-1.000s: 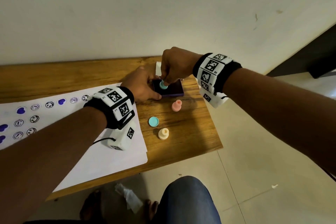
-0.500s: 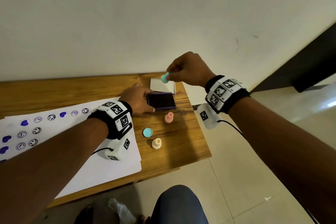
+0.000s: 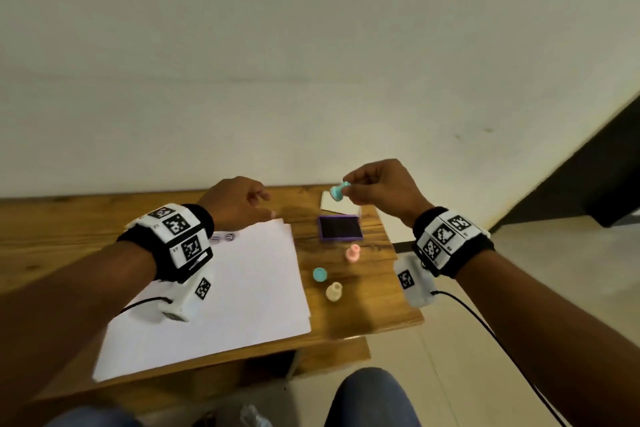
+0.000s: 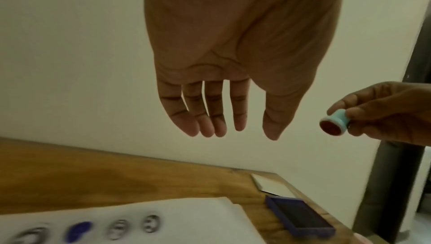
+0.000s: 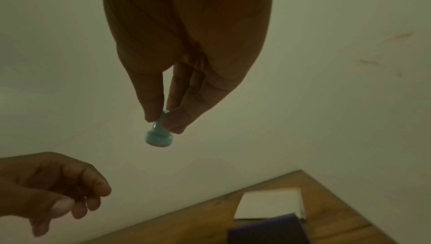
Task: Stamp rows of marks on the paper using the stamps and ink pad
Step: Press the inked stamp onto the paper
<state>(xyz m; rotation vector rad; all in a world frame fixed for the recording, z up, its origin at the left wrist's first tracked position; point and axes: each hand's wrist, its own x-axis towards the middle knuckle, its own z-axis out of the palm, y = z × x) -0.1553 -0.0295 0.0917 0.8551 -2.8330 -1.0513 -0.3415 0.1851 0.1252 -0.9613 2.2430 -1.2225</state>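
wooden table (image 3: 388,308), pale wall (image 3: 311,62), tiled floor (image 3: 554,270), blue-jeaned knee (image 3: 372,399)

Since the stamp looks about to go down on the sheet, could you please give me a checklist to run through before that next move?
1. Right hand has a firm grip on the small teal plastic stamp: ok.
2. Stamp face inked: ok, dark in the left wrist view.
3. Left hand steadying the white paper sheet: not ok, it hovers open.
4. Free space beside the printed marks: ok.
5. Purple rectangular ink pad clear of the path: ok.
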